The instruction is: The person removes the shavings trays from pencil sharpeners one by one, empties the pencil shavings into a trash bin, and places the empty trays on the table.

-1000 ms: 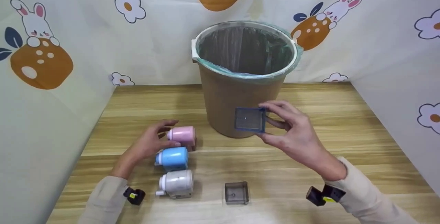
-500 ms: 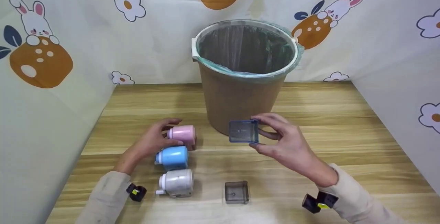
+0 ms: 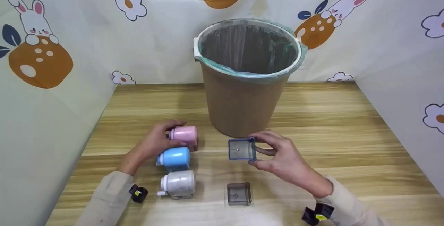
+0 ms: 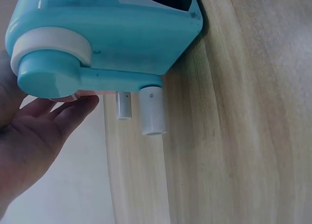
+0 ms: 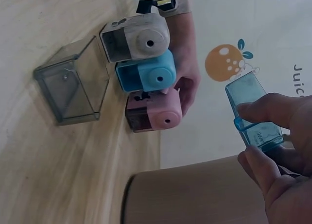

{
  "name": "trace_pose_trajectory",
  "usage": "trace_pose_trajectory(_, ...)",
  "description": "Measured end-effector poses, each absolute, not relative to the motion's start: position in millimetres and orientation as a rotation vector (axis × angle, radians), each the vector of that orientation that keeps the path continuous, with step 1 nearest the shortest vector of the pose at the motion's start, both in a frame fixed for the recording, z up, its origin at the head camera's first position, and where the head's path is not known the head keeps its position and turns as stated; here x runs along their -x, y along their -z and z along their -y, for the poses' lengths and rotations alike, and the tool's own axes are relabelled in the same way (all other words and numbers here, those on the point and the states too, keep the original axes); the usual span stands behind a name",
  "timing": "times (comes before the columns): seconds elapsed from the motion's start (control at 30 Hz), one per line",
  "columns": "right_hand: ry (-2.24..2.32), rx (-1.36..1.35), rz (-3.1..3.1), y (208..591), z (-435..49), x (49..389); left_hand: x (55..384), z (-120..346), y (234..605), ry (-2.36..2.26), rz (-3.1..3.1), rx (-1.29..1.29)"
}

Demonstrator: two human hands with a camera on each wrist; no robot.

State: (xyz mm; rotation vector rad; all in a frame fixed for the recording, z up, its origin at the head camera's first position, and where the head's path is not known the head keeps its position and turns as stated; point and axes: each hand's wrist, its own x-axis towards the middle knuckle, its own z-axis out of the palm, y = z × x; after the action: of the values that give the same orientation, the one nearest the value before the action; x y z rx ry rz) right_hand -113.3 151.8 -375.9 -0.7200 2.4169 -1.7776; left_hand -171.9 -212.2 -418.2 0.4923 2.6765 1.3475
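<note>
Nearest, on a wood-grain table point(image 3: 329, 125), a greyish-white plastic crank sharpener point(image 3: 180, 184) is set, with a smoky-grey transparent square tray point(image 3: 239, 194) placed apart to its right. Just beyond the sharpener, a light-blue plastic crank sharpener point(image 3: 176, 158) is lined up. Above the table, a translucent blue plastic box point(image 3: 240, 149) is pinched between thumb and fingers of the right hand point(image 3: 286, 161). Beside the light-blue sharpener, a pink plastic crank sharpener point(image 3: 185, 135) is clasped between thumb and fingers of the left hand point(image 3: 156, 140). Farther back, a round brown bin point(image 3: 242, 104) is lined with a pale-green plastic bag point(image 3: 239, 45).
</note>
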Motion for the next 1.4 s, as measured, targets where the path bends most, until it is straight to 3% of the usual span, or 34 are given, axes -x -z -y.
trace_pose_trajectory(1.4, 1.65, 0.526, -2.332, 442, -155, 116, 173, 212, 418, -1.254, -2.658, -0.446)
